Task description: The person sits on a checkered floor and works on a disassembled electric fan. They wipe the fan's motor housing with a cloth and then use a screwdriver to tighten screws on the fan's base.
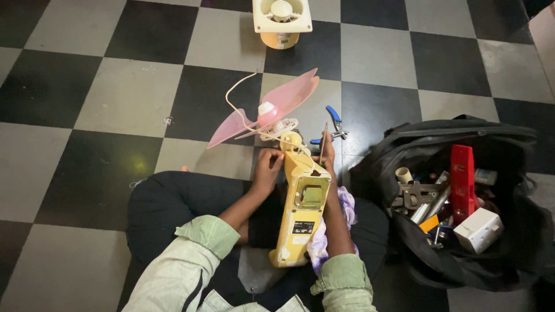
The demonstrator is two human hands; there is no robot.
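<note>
Yellow fan body (302,214) (lying on the lap) sits between both hands' fingers (269,160), which grasp it.

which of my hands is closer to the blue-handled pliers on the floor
Right. Your right hand, holding a thin tool beside the yellow fan body, sits just below the blue-handled pliers. Your left hand is across the fan body, farther away.

Black rectangular label (303,227) low on yellow fan body (300,231).
</note>
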